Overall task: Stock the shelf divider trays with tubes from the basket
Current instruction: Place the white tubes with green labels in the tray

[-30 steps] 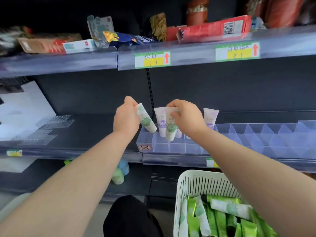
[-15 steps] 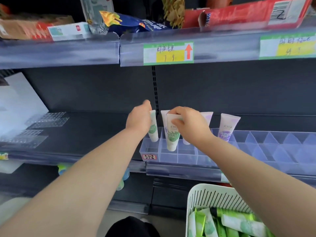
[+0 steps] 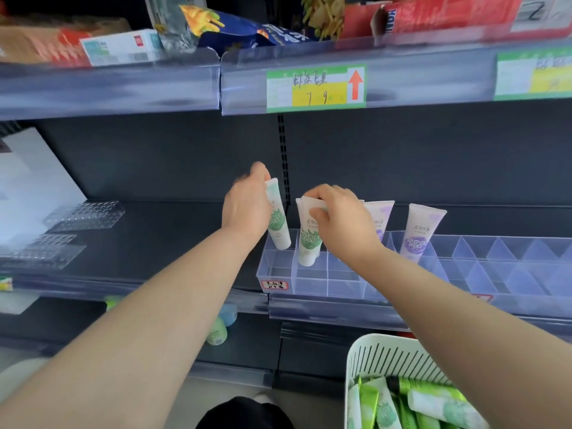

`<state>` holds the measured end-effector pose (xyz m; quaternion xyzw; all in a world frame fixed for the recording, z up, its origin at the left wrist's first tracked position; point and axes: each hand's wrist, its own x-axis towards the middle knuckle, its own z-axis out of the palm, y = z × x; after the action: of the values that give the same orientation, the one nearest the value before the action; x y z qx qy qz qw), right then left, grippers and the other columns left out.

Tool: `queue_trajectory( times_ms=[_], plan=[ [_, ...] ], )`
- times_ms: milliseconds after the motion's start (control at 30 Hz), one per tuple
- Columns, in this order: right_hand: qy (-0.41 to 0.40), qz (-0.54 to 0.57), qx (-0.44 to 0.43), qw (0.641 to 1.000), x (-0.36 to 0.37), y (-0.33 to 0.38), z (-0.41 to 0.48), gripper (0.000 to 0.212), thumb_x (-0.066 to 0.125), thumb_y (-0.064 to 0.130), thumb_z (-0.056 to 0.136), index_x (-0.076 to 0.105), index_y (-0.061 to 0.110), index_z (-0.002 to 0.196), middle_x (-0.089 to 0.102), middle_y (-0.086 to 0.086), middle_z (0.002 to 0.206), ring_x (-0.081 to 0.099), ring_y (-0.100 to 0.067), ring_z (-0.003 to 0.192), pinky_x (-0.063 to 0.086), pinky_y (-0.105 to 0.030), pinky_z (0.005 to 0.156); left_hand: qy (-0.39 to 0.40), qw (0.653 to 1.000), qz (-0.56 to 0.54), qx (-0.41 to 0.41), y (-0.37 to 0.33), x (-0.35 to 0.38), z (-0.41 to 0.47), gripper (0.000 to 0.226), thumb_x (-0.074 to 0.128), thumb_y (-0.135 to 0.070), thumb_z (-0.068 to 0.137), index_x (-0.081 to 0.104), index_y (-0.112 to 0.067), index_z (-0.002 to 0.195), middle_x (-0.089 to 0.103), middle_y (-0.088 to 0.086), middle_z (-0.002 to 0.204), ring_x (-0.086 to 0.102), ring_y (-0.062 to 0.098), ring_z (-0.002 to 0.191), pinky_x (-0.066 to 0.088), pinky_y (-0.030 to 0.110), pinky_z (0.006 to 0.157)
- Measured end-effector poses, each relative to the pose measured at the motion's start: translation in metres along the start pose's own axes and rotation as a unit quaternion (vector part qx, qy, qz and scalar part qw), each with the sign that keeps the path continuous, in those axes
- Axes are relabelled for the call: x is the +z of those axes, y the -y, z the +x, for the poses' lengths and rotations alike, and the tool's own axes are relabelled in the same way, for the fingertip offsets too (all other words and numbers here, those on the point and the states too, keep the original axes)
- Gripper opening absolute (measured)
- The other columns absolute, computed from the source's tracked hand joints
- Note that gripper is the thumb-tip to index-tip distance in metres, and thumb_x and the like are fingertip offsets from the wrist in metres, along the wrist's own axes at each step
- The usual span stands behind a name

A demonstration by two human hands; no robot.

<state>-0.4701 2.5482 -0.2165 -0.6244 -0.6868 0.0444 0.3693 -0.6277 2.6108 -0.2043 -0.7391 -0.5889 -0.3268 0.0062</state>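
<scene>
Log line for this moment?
left hand: holds green tube at divider tray | right hand: holds second green tube in tray | purple tubes: standing in tray | basket: stocked

Two hands at the centre: left hand (image 3: pixel 247 209) and right hand (image 3: pixel 343 224). Each holds one tube, making two green ones: left green tube (image 3: pixel 278 226), right green tube (image 3: pixel 309 243). Two purple tubes at three o'clock: near purple tube (image 3: pixel 378 224), far purple tube (image 3: pixel 422 230) (a crimped edge behind the right green tube may be a third). Two trays: first divider tray (image 3: pixel 278 267), second divider tray (image 3: pixel 510 274). One basket (image 3: pixel 387 354) at five o'clock, its heaped tubes (image 3: pixel 439 407) uncountable. Two labels: near price label (image 3: pixel 315 88), far price label (image 3: pixel 535 72).
</scene>
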Motion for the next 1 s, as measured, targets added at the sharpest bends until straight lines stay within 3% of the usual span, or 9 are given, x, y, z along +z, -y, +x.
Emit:
queue_trajectory(
  times_ms=[233,400,600,767,1000],
  plan=[
    [-0.015,-0.008,-0.002,1.0,-0.004,0.01,-0.004,0.025,0.048,0.011,0.092,0.057,0.023,0.113,0.059,0.001,0.105,0.047,-0.019,0.099,0.046,-0.037,0.072,0.0,1.0,0.005,0.018,0.005,-0.018,-0.02,0.024,0.04,0.002,0.086,0.036,-0.02,0.095,0.046,0.001,0.083,0.047,0.023,0.075,0.022,0.028,0.047],
    [-0.008,-0.015,0.007,1.0,-0.013,0.004,-0.016,0.026,0.048,0.009,0.092,0.058,0.021,0.113,0.06,0.0,0.107,0.047,-0.02,0.102,0.041,-0.032,0.073,0.05,0.998,0.024,0.031,0.005,-0.016,-0.038,0.019,0.044,-0.003,0.09,0.037,-0.02,0.094,0.047,0.002,0.081,0.044,0.016,0.066,0.024,0.028,0.046],
    [-0.048,-0.006,0.031,0.998,-0.038,-0.005,-0.022,0.027,0.046,0.007,0.092,0.056,0.021,0.113,0.058,0.0,0.109,0.045,-0.019,0.102,0.04,-0.032,0.069,-0.024,0.995,0.0,0.095,-0.022,-0.019,-0.043,0.028,0.049,0.006,0.086,0.041,-0.018,0.097,0.03,-0.01,0.076,0.041,0.02,0.074,0.025,0.029,0.051],
    [-0.024,-0.053,0.03,0.998,-0.06,-0.02,-0.031,0.028,0.045,0.007,0.092,0.057,0.018,0.115,0.059,-0.005,0.107,0.046,-0.024,0.101,0.045,-0.041,0.08,-0.028,0.992,-0.027,0.121,-0.061,-0.015,-0.039,0.027,0.048,0.005,0.085,0.042,-0.017,0.099,0.038,-0.006,0.081,0.042,0.02,0.076,0.027,0.03,0.056],
    [-0.053,-0.097,0.062,0.992,-0.091,-0.053,-0.044,0.028,0.045,0.008,0.091,0.057,0.02,0.112,0.059,-0.003,0.103,0.046,-0.024,0.097,0.042,-0.037,0.073,0.028,0.992,-0.078,0.093,-0.114,0.015,-0.046,0.021,0.045,-0.005,0.093,0.038,-0.025,0.095,0.049,-0.005,0.081,0.05,0.021,0.075,0.026,0.029,0.048]
  ],
)
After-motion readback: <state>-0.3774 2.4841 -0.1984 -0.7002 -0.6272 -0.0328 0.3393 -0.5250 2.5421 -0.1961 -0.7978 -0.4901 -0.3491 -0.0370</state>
